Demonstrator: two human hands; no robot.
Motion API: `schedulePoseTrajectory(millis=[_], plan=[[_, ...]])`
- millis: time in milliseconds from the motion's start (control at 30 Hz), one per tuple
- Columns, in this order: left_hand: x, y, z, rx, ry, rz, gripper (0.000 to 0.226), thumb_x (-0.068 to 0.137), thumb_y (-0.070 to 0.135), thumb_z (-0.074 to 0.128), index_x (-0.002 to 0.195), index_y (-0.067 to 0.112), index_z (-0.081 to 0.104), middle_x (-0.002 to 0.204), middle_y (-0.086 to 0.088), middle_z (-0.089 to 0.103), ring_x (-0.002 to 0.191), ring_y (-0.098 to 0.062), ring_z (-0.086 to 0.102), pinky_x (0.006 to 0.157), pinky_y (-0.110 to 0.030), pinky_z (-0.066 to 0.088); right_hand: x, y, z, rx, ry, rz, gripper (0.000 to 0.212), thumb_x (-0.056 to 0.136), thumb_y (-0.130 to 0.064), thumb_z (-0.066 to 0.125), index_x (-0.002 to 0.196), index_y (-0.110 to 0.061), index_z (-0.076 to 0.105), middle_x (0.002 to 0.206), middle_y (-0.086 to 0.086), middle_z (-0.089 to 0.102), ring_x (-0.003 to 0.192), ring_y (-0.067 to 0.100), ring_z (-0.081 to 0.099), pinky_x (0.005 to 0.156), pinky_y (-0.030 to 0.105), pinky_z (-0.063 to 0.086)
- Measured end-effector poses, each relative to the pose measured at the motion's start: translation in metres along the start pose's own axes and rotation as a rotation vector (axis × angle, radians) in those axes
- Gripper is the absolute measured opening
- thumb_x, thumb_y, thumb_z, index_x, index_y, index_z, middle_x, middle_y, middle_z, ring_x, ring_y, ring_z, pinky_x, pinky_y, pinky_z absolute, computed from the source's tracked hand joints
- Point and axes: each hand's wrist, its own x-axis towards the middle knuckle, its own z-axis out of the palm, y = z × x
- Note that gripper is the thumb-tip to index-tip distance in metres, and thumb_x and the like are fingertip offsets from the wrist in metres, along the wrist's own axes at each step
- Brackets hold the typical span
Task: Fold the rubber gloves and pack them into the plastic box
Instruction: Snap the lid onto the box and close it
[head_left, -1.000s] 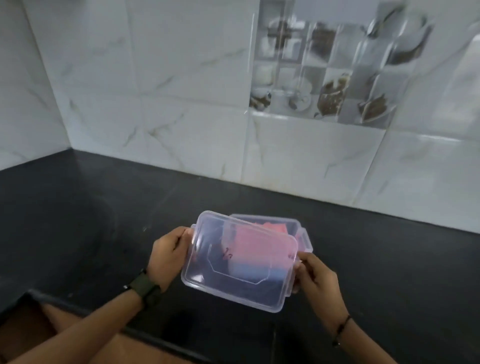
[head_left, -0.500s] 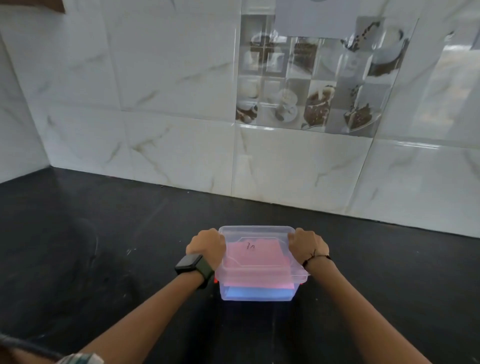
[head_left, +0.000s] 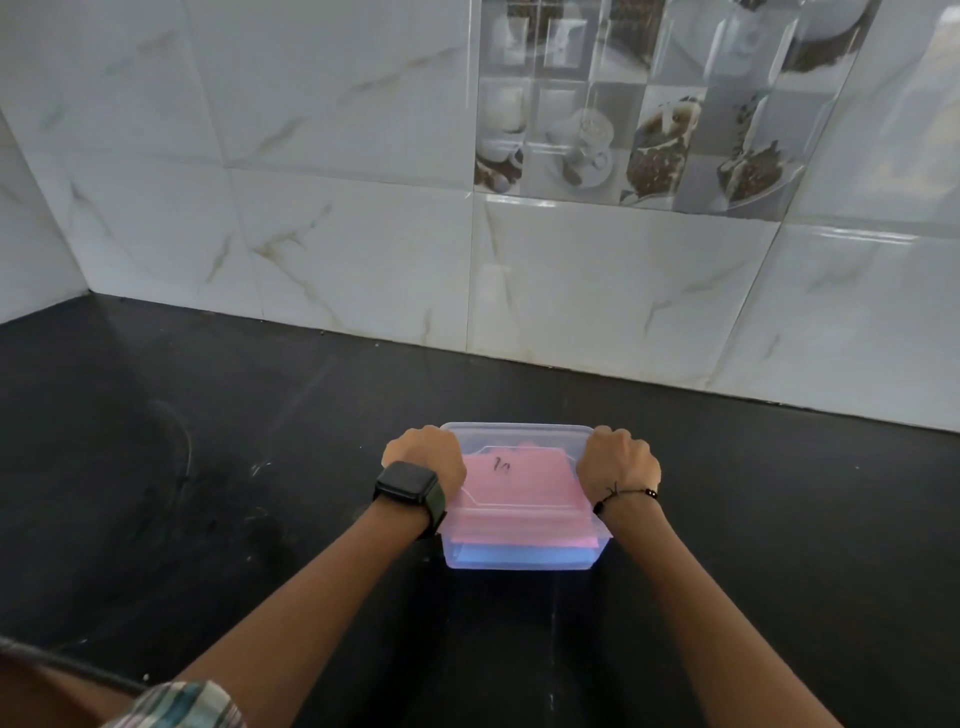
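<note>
The plastic box is sitting on the black counter in the lower centre of the frame, with the pink and blue rubber gloves inside. The left hand and the right hand are gripping the two ends of the lid, fingers curled. If one side is not catching, the lid may be lifting up again.

Plastic box: clear, rectangular, upright on the black counter, lid seated on top with a small dark mark on it. Rubber gloves inside — folded flat, pink layer above a blue layer, seen through the walls.
</note>
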Motion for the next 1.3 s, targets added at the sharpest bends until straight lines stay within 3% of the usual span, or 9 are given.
schedulePoseTrajectory(millis=[133, 233, 367, 433, 533, 633, 767, 1033, 1300], plan=[[-0.002, 0.003, 0.012, -0.011, -0.010, -0.067, 0.028, 0.088, 0.009, 0.038, 0.099, 0.009, 0.064, 0.104, -0.007, 0.069, 0.094, -0.024, 0.065, 0.067, -0.029, 0.041, -0.006, 0.003, 0.008, 0.033, 0.039, 0.001, 0.027, 0.095, -0.016, 0.035, 0.110, -0.004, 0.053, 0.107, 0.015, 0.062, 0.096, 0.029, 0.060, 0.068, 0.033, 0.048], [-0.002, 0.007, 0.013, -0.070, -0.067, -0.252, 0.030, 0.093, 0.012, 0.037, 0.114, 0.008, 0.058, 0.115, -0.008, 0.065, 0.105, -0.024, 0.062, 0.080, -0.031, 0.044, -0.005, 0.004, 0.013, 0.043, 0.031, 0.004, 0.026, 0.096, -0.017, 0.033, 0.109, -0.006, 0.052, 0.102, 0.014, 0.064, 0.093, 0.029, 0.060, 0.065, 0.034, 0.045], [-0.006, 0.006, 0.017, -0.193, -0.018, -0.276, 0.034, 0.097, 0.018, 0.030, 0.116, 0.002, 0.053, 0.116, -0.014, 0.063, 0.106, -0.030, 0.061, 0.079, -0.035, 0.043, -0.002, 0.005, 0.012, 0.070, -0.012, 0.022, 0.024, 0.096, -0.017, 0.030, 0.104, -0.007, 0.051, 0.080, 0.009, 0.058, 0.073, 0.024, 0.057, 0.060, 0.032, 0.042], [-0.007, 0.004, 0.019, -0.301, 0.002, -0.327, 0.040, 0.099, 0.025, 0.026, 0.117, -0.001, 0.051, 0.121, -0.019, 0.061, 0.112, -0.034, 0.057, 0.092, -0.039, 0.043, -0.002, 0.005, 0.011, 0.102, -0.029, 0.028, 0.023, 0.096, -0.019, 0.030, 0.103, -0.008, 0.050, 0.072, 0.005, 0.051, 0.067, 0.022, 0.052, 0.059, 0.031, 0.041], [0.000, -0.002, 0.027, -0.454, -0.019, -0.335, 0.045, 0.098, 0.030, 0.028, 0.121, -0.004, 0.049, 0.126, -0.025, 0.056, 0.117, -0.039, 0.052, 0.100, -0.044, 0.039, -0.004, 0.006, 0.008, 0.173, -0.056, 0.039, 0.026, 0.096, -0.022, 0.030, 0.107, -0.008, 0.050, 0.090, 0.012, 0.063, 0.077, 0.027, 0.058, 0.063, 0.032, 0.040], [0.006, -0.013, 0.036, -0.572, 0.002, -0.235, 0.047, 0.095, 0.033, 0.032, 0.112, -0.005, 0.053, 0.114, -0.025, 0.061, 0.097, -0.037, 0.057, 0.082, -0.036, 0.042, -0.007, 0.008, 0.002, 0.254, -0.072, 0.060, 0.031, 0.096, -0.022, 0.030, 0.111, -0.007, 0.052, 0.113, 0.018, 0.063, 0.100, 0.035, 0.061, 0.073, 0.035, 0.040], [0.007, -0.015, 0.034, -0.575, 0.063, -0.104, 0.036, 0.093, 0.034, 0.040, 0.075, 0.005, 0.051, 0.072, -0.009, 0.056, 0.057, -0.018, 0.046, 0.053, -0.026, 0.033, -0.019, 0.021, -0.002, 0.314, -0.089, 0.100, 0.033, 0.095, -0.021, 0.029, 0.109, -0.006, 0.054, 0.112, 0.017, 0.064, 0.099, 0.034, 0.061, 0.075, 0.036, 0.044], [0.039, 0.070, -0.018, -0.626, 0.063, 0.115, 0.049, 0.090, 0.033, 0.045, 0.047, 0.012, 0.033, 0.049, -0.001, 0.035, 0.043, -0.016, 0.032, 0.044, -0.022, 0.024, 0.019, 0.092, -0.057, 0.324, 0.062, 0.187, 0.035, 0.094, -0.017, 0.034, 0.111, -0.002, 0.061, 0.118, 0.021, 0.063, 0.107, 0.038, 0.060, 0.085, 0.039, 0.048], [0.083, 0.178, -0.005, -0.665, 0.009, 0.117, 0.049, 0.091, 0.035, 0.043, 0.049, 0.012, 0.033, 0.049, 0.000, 0.034, 0.043, -0.016, 0.031, 0.044, -0.021, 0.025, 0.091, 0.177, -0.058, 0.296, 0.072, 0.183, 0.031, 0.095, -0.015, 0.035, 0.108, -0.001, 0.059, 0.115, 0.021, 0.064, 0.103, 0.036, 0.060, 0.076, 0.034, 0.045]])
